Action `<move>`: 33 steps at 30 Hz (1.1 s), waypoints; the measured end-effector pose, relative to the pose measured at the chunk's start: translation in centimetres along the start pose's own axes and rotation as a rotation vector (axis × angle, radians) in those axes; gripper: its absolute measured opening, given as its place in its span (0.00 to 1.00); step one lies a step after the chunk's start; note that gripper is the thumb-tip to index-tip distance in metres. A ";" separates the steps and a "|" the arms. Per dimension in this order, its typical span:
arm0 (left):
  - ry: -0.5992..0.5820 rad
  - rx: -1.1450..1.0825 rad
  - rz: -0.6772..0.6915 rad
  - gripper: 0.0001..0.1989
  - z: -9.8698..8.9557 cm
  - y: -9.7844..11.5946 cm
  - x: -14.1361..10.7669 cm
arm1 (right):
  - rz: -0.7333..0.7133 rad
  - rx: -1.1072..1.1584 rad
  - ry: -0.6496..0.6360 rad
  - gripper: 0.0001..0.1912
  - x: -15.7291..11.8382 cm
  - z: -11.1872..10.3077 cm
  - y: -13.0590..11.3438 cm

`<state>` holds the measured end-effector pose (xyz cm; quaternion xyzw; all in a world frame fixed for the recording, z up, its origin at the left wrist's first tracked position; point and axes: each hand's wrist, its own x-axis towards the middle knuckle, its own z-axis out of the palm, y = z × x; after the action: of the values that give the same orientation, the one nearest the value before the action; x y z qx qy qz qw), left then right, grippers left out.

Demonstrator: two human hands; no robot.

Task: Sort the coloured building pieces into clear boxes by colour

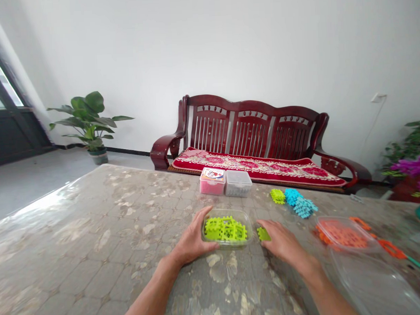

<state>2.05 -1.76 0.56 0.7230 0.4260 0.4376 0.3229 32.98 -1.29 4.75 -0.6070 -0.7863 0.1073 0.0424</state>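
Observation:
A clear plastic container (248, 216) holding several lime-green interlocking toy pieces (225, 228) stands on the table in front of me. My left hand (194, 237) grips its left side, fingers behind and thumb at the near edge. Just right of the container, my right hand (278, 238) has its fingers closed on a lime-green toy piece (263, 234). That piece is apart from the container, low over the table or touching it; I cannot tell which.
Farther back are a pink-filled box (212, 187), a clear-lidded box (238, 183), a green piece cluster (277, 196) and blue pieces (298, 203). To the right, a container of orange pieces (347, 232) and a clear lid (379, 285) lie on the patterned table (95, 246). A wooden bench (250, 128) stands behind.

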 end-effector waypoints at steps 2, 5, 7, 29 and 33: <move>0.001 0.003 -0.008 0.49 0.0 0.1 0.0 | -0.001 -0.040 0.009 0.32 0.2 0.2 0.2; 0.001 -0.003 -0.012 0.49 0.0 0.2 0.0 | 0.023 -0.089 0.022 0.30 0.5 0.4 0.4; 0.005 -0.006 -0.008 0.50 0.0 0.2 0.0 | 0.052 -0.100 0.039 0.31 0.6 0.3 0.3; 0.032 0.005 0.018 0.53 0.2 0.0 -0.1 | -0.243 0.164 0.084 0.22 4.3 -2.0 -14.2; 0.016 0.000 -0.012 0.54 0.1 0.4 -0.1 | -0.153 0.332 0.257 0.23 5.3 -1.6 -10.2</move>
<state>2.25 -2.07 0.87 0.7168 0.4329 0.4417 0.3220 22.25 1.51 8.18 -0.5390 -0.7897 0.1536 0.2494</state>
